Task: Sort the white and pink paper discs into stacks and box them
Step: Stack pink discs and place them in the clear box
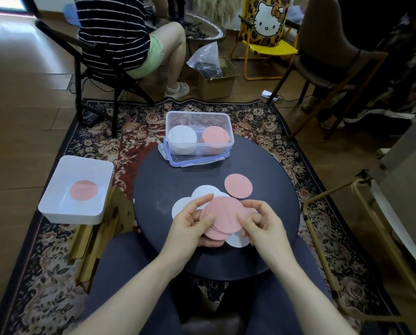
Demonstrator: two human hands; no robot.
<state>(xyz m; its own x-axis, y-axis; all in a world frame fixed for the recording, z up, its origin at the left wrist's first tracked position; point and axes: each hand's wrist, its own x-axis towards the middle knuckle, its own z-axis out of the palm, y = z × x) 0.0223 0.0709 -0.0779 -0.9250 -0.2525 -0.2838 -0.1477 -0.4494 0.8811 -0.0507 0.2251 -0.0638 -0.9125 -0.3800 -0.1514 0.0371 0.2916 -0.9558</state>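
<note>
Both hands hold a loose stack of pink discs (223, 215) just above the round dark table (168, 189). My left hand (190, 226) cups the stack from the left and below. My right hand (257, 223) pinches its right edge. Several white discs (203, 192) lie on the table under and behind the stack, and one more white disc (237, 241) shows at the front. A single pink disc (238, 186) lies alone to the right. At the table's far edge a clear box (198, 117) holds a white stack (182, 137) and a pink stack (215, 137).
The box stands on its blue-rimmed lid (197, 160). A white tray (57, 204) with one pink disc (83, 191) rests on a wooden stool at the left. A seated person (120, 32), chairs and a cardboard box (216, 81) are behind. A gold frame (323, 226) stands at the right.
</note>
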